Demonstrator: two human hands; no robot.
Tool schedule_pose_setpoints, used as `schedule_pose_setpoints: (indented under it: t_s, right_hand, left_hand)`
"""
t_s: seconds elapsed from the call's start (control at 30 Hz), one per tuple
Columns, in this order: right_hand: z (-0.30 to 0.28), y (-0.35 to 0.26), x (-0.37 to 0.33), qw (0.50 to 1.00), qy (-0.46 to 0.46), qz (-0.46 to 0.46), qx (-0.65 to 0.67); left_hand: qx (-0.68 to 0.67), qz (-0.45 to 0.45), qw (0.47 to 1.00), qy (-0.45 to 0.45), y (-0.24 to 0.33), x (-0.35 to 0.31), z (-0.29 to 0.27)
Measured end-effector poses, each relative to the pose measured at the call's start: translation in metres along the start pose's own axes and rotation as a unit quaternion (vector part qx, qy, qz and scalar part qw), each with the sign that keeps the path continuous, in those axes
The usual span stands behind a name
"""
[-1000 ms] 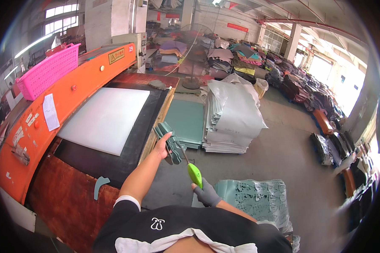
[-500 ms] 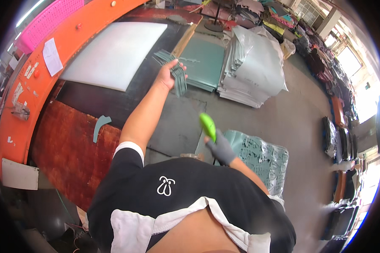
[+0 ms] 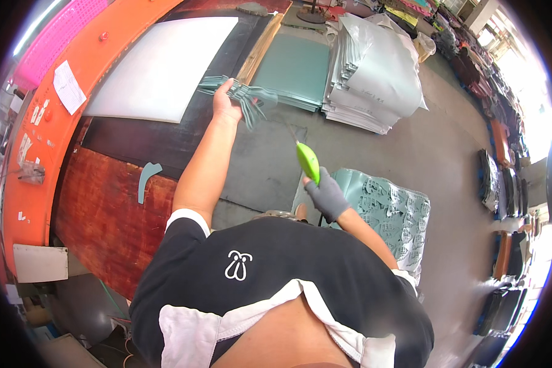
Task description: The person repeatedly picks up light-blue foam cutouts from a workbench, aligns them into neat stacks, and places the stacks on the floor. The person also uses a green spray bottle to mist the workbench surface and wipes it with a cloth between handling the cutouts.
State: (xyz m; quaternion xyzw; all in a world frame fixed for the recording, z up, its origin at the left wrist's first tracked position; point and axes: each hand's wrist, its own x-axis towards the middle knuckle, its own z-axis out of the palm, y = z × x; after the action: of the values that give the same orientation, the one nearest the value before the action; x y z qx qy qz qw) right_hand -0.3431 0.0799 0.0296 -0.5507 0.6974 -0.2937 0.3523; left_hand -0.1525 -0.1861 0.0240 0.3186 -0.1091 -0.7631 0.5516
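Note:
My bare left hand (image 3: 226, 105) is closed round a bundle of thin grey-green cut pieces (image 3: 246, 93), fanned out at both ends. It is stretched forward over the dark board's right edge. In a grey fingerless glove, my right hand (image 3: 328, 195) grips a bright green handle (image 3: 308, 162). A thin shaft seems to stick out of that handle toward the bundle, though its tip is too faint to make out. One loose curved grey-green piece (image 3: 146, 181) lies on the reddish-brown board at my left.
An orange machine beam (image 3: 43, 147) runs along the left. A white slab (image 3: 165, 67) lies on the dark board. Ahead are a stack of green sheets (image 3: 294, 70) and a taller pile of pale sheets (image 3: 386, 76). Beside my right arm is a cut-out green sheet (image 3: 383, 211).
My left hand has moved slightly left and away from me with the bundle, which has turned. The green-handled tool has shifted slightly; its thin shaft now shows.

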Motion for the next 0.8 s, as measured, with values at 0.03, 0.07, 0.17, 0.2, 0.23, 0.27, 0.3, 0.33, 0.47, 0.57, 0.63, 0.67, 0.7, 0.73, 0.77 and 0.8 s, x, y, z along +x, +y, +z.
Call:
schedule_pose_setpoints:
  t_s: [0.03,0.07,0.17,0.2,0.23,0.27,0.3,0.33,0.47,0.57,0.63,0.67,0.7,0.73,0.77,0.8]
  right_hand:
    - [0.001,0.002,0.001,0.999,-0.034,0.009,-0.018]
    - [0.002,0.003,0.003,0.999,-0.031,-0.003,-0.025]
    - [0.005,0.002,0.005,0.986,-0.098,-0.108,-0.081]
    - [0.006,0.0,0.005,0.994,-0.053,-0.08,-0.045]
    - [0.006,-0.002,0.006,0.998,-0.046,-0.033,-0.018]
    - [0.006,-0.004,0.006,1.0,-0.008,-0.015,0.02]
    - [0.007,-0.007,0.004,0.996,-0.078,-0.042,-0.014]
    - [0.007,-0.01,0.003,0.988,-0.131,-0.065,-0.044]
    - [0.008,-0.026,0.004,0.995,-0.046,-0.079,0.042]
    - [0.006,-0.033,0.003,0.982,-0.087,-0.168,-0.01]
    - [0.005,-0.038,0.003,0.96,-0.181,-0.21,-0.039]
    - [0.006,-0.04,0.004,0.978,-0.117,-0.17,-0.002]
    - [0.006,-0.041,0.004,0.988,-0.093,-0.119,0.022]
    - [0.006,-0.043,0.007,0.993,-0.05,-0.088,0.06]
    - [0.008,-0.044,0.005,0.988,-0.044,-0.15,0.019]
    - [0.008,-0.045,0.006,0.979,-0.101,-0.175,0.006]
  left_hand:
    - [0.001,-0.001,1.0,-0.023,0.003,-0.003,-0.002]
    - [0.004,0.0,0.998,-0.055,0.006,-0.004,-0.003]
    - [-0.046,-0.011,0.995,-0.083,0.015,-0.006,-0.009]
    - [-0.068,-0.012,0.994,-0.082,0.017,-0.005,-0.011]
    - [-0.067,-0.019,0.995,-0.076,0.02,-0.005,-0.014]
    - [-0.066,-0.039,0.991,-0.114,0.021,-0.005,-0.016]
    - [-0.067,-0.055,0.986,-0.139,0.024,-0.006,-0.019]
    - [-0.07,-0.076,0.98,-0.168,0.026,-0.009,-0.023]
    - [0.017,-0.014,0.942,-0.334,0.034,-0.027,-0.027]
    - [0.228,0.101,0.923,-0.295,0.04,-0.051,-0.029]
    - [0.323,0.213,0.884,-0.264,0.039,-0.067,-0.028]
    - [0.388,0.294,0.839,-0.243,0.041,-0.073,-0.027]
    - [0.477,0.366,0.769,-0.216,0.045,-0.08,-0.028]
    - [0.554,0.431,0.687,-0.188,0.048,-0.086,-0.029]
    - [0.588,0.569,0.53,-0.222,0.055,-0.087,-0.028]
    - [0.614,0.609,0.463,-0.194,0.059,-0.09,-0.027]
